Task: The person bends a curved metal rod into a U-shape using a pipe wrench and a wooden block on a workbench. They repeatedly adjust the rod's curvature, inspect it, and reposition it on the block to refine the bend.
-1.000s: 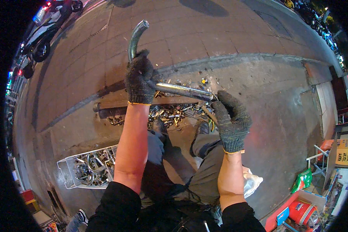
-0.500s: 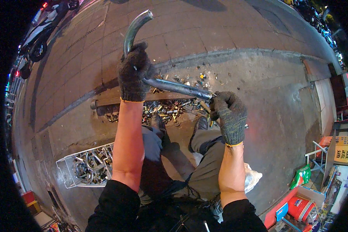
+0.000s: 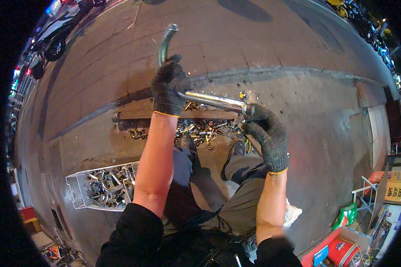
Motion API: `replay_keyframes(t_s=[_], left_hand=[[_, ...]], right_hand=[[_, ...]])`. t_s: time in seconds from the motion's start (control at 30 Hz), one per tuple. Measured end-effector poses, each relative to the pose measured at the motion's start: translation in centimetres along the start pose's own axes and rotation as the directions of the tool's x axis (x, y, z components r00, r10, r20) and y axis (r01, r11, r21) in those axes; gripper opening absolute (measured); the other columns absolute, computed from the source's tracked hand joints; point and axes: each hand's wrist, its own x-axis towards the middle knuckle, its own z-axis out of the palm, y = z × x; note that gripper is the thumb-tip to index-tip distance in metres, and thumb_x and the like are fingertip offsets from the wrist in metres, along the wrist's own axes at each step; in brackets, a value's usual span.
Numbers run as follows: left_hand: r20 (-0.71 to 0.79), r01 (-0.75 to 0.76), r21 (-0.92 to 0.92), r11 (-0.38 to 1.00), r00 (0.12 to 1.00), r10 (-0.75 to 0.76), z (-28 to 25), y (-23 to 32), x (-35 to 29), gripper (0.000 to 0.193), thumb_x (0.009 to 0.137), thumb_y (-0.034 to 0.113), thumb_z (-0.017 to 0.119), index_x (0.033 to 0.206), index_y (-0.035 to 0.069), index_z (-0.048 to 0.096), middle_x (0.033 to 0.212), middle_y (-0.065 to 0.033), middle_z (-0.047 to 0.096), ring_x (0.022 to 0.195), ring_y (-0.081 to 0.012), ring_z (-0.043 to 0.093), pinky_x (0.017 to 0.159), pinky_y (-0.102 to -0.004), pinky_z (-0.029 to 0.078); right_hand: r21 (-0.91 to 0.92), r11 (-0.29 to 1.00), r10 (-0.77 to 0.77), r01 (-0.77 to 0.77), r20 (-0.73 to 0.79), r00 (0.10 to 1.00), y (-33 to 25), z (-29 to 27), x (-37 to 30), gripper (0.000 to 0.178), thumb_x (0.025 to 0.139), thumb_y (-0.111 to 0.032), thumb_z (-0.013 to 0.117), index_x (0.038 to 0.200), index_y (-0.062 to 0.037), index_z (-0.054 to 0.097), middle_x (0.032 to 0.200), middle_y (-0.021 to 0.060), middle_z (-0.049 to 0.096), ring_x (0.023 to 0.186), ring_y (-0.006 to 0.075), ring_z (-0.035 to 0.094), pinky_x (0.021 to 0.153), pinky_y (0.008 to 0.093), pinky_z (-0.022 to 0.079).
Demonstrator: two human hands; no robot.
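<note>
In front of me I hold up a bent, shiny metal pipe (image 3: pixel 211 101), curved at its far end and straight toward the right. My left hand (image 3: pixel 169 86), in a dark knit glove with a yellow cuff, is wrapped round it at the bend. At the pipe's right end, by a collar-like ring, is my right hand (image 3: pixel 272 140) in a matching glove. Its fingers close on that end; what else they may hold is hidden. Below the pipe lies a heap of small metal fittings (image 3: pixel 202 129) on the ground, just beyond my shoes.
A long rusty metal beam (image 3: pixel 142 115) lies along the heap. To my left stands a white wire basket (image 3: pixel 78 193) of metal parts. At the right are a green bag (image 3: pixel 345 216), a folding stand (image 3: pixel 364 191) and a red bucket (image 3: pixel 343 251). Motorbikes (image 3: pixel 55 46) are parked far left.
Both hands and the pipe have shifted slightly right in view, and the curved end sits lower. My right hand's fingers have changed position at the pipe's end.
</note>
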Motion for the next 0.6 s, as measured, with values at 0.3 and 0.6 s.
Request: replay_keyframes(t_s=[0.3, 0.6], left_hand=[[-0.074, 0.047, 0.008, 0.999, 0.996, -0.047, 1.1, -3.3, 0.5, 0.039, 0.100, 0.017, 0.064, 0.132, -0.003, 0.055, 0.063, 0.0064, 0.041, 0.045, -0.0060, 0.038, 0.045, -0.0269, 0.036], [-0.058, -0.058, 0.081, 0.995, 0.996, 0.063, 1.8, -4.1, 0.5, 0.039, 0.101, 0.021, 0.064, 0.133, -0.001, 0.056, 0.066, 0.0066, 0.041, 0.047, -0.0058, 0.038, 0.047, -0.0261, 0.037]], right_hand=[[0.129, 0.990, -0.044, 0.060, -0.124, 0.991, -1.6, 3.0, -0.6, 0.046, 0.089, -0.001, 0.076, 0.134, -0.0006, 0.067, 0.125, 0.0084, 0.071, 0.109, 0.0183, 0.067, 0.095, 0.0333, 0.056], [0.203, 0.973, -0.078, 0.109, -0.158, 0.984, -1.2, 2.9, -0.9, 0.049, 0.086, 0.000, 0.077, 0.134, -0.0020, 0.067, 0.131, 0.0091, 0.068, 0.114, 0.0187, 0.065, 0.097, 0.0339, 0.055]])
